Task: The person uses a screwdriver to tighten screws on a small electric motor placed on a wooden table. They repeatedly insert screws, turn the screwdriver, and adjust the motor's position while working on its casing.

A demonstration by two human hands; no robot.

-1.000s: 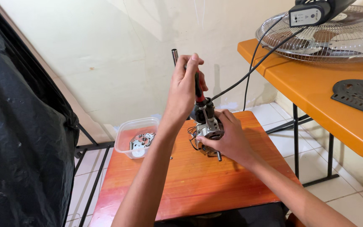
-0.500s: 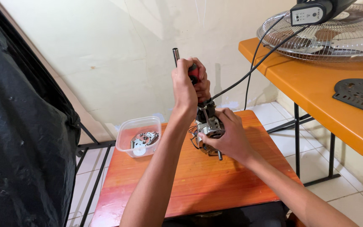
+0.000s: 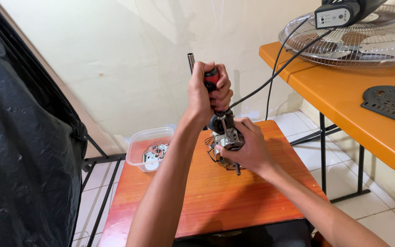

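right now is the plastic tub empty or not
Not empty. The clear plastic tub on the wooden table holds several small metal parts.

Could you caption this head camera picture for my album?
Left hand drives a red-handled screwdriver into a small motor steadied by the right hand.

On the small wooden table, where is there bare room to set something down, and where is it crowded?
Free: the near half of the small wooden table, between the forearms and toward its front edge, and the far-right corner. Crowded: the middle back, where the left hand grips a screwdriver over the motor steadied by the right hand; the plastic container fills the far-left corner.
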